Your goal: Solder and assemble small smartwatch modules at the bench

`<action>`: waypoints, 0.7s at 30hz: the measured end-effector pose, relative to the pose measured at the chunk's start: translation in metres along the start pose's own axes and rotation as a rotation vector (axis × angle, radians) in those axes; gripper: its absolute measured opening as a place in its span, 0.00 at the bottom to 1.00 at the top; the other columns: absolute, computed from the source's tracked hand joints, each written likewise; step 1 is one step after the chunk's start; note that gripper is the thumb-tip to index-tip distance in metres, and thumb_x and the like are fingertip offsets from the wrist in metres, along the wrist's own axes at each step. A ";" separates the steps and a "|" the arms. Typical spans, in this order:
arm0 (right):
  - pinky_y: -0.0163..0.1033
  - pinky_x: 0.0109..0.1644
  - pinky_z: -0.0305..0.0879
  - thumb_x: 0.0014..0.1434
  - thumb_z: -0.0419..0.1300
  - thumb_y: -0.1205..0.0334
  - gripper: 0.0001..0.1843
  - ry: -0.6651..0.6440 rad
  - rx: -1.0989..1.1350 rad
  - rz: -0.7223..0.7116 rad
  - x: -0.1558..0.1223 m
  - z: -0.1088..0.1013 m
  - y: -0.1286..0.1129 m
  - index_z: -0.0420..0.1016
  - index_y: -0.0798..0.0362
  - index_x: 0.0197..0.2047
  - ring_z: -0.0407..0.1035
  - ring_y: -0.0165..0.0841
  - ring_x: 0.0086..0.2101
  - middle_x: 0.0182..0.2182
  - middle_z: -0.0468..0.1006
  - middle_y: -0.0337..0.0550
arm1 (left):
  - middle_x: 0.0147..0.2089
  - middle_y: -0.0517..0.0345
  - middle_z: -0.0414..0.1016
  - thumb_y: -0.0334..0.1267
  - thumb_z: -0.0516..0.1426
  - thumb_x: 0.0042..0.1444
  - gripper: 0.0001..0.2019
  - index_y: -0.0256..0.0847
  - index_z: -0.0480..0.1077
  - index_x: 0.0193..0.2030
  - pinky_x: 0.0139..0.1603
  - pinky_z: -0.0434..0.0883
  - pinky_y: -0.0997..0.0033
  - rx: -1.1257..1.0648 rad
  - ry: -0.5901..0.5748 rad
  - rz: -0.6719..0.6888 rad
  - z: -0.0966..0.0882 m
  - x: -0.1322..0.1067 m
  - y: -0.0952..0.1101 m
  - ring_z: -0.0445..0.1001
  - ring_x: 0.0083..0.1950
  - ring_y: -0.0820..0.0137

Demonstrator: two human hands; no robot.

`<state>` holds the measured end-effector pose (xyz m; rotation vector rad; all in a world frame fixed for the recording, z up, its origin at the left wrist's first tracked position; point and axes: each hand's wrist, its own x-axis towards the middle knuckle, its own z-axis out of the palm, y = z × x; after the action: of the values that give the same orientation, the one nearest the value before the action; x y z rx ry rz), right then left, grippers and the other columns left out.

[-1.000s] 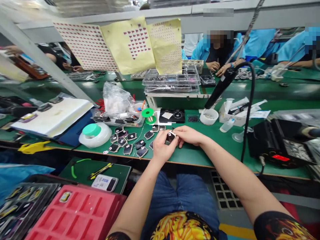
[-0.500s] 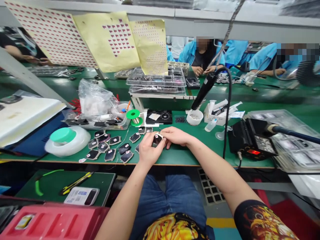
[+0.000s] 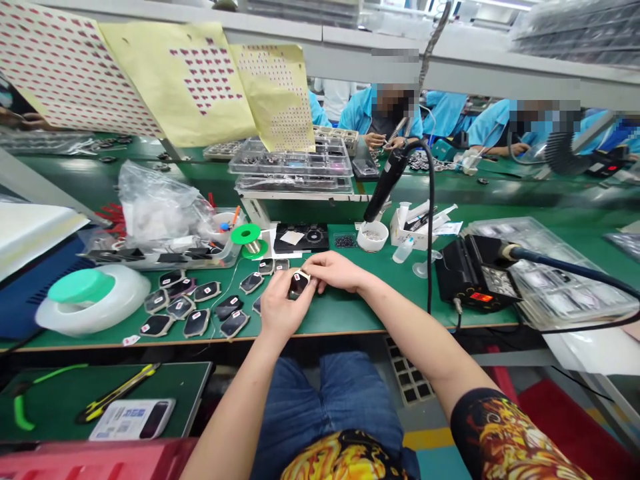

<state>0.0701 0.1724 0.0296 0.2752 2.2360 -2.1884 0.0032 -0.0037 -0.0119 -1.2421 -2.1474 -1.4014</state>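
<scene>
My left hand (image 3: pixel 283 300) is closed around a dark-faced watch case (image 3: pixel 299 284) with a small label on its glass. At the case's upper right edge, my right hand (image 3: pixel 333 272) has its fingers pressed together; whether they grip the case or something small there is hidden. Several similar watch cases (image 3: pixel 197 322) with labelled dark faces lie on the green bench to the left of my hands. Behind them stands a green spool of solder wire (image 3: pixel 247 239), its thin strand trailing down among the cases.
A soldering station (image 3: pixel 477 277) stands right, its cable crossing the clear trays (image 3: pixel 560 280). A black handheld tool (image 3: pixel 385 183) hangs above a white round tub (image 3: pixel 373 235). Far left sits a white dish with a green lid (image 3: pixel 83 287). Co-workers in blue sleeves (image 3: pixel 357 110) work across the bench.
The head view has turned slightly to the right, so everything sits further left in the picture. Both hands stay together at the same watch case.
</scene>
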 end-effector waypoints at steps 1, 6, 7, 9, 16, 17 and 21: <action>0.27 0.26 0.74 0.67 0.65 0.63 0.08 0.021 0.003 -0.010 0.000 0.000 -0.001 0.79 0.57 0.37 0.75 0.29 0.28 0.29 0.79 0.41 | 0.42 0.56 0.79 0.45 0.67 0.66 0.12 0.44 0.78 0.52 0.47 0.73 0.66 0.002 0.002 0.005 0.000 0.000 0.000 0.78 0.44 0.65; 0.27 0.24 0.70 0.65 0.65 0.64 0.07 0.095 0.018 -0.046 0.002 -0.003 -0.003 0.77 0.57 0.35 0.74 0.28 0.26 0.28 0.79 0.40 | 0.41 0.57 0.78 0.44 0.67 0.66 0.12 0.43 0.78 0.52 0.45 0.72 0.67 0.020 0.004 0.016 0.000 0.000 -0.002 0.78 0.42 0.65; 0.27 0.23 0.70 0.64 0.65 0.64 0.07 0.101 0.019 -0.052 0.002 -0.003 -0.003 0.77 0.56 0.35 0.74 0.28 0.25 0.27 0.78 0.39 | 0.41 0.57 0.78 0.44 0.67 0.66 0.12 0.43 0.78 0.52 0.44 0.72 0.67 0.020 0.000 0.016 0.000 0.000 -0.002 0.77 0.41 0.66; 0.27 0.24 0.70 0.63 0.66 0.64 0.06 0.105 0.019 -0.061 0.002 -0.003 -0.002 0.76 0.56 0.34 0.73 0.28 0.25 0.27 0.78 0.38 | 0.40 0.57 0.77 0.45 0.66 0.66 0.12 0.43 0.78 0.52 0.44 0.72 0.67 0.017 -0.007 0.016 0.000 0.000 -0.001 0.77 0.41 0.66; 0.26 0.25 0.69 0.62 0.67 0.63 0.08 0.092 0.016 -0.067 0.001 -0.001 -0.002 0.78 0.57 0.33 0.74 0.27 0.26 0.28 0.79 0.40 | 0.42 0.56 0.79 0.47 0.66 0.66 0.13 0.44 0.78 0.53 0.46 0.73 0.66 -0.003 -0.018 0.010 -0.001 0.001 0.001 0.78 0.43 0.65; 0.26 0.25 0.69 0.62 0.67 0.63 0.07 0.095 0.018 -0.066 0.002 -0.002 -0.002 0.78 0.57 0.33 0.74 0.27 0.26 0.28 0.79 0.40 | 0.42 0.56 0.79 0.47 0.66 0.67 0.13 0.44 0.78 0.53 0.46 0.73 0.66 -0.005 -0.019 0.010 -0.001 0.001 0.001 0.78 0.43 0.65; 0.26 0.23 0.68 0.63 0.65 0.65 0.06 0.117 0.025 -0.062 0.004 -0.003 0.000 0.80 0.57 0.34 0.75 0.28 0.26 0.29 0.80 0.40 | 0.43 0.56 0.80 0.45 0.66 0.67 0.13 0.44 0.78 0.53 0.48 0.74 0.66 -0.007 -0.025 0.016 0.000 0.000 -0.001 0.79 0.45 0.65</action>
<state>0.0667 0.1760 0.0296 0.3481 2.3072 -2.2901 0.0026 -0.0039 -0.0121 -1.2829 -2.1466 -1.3951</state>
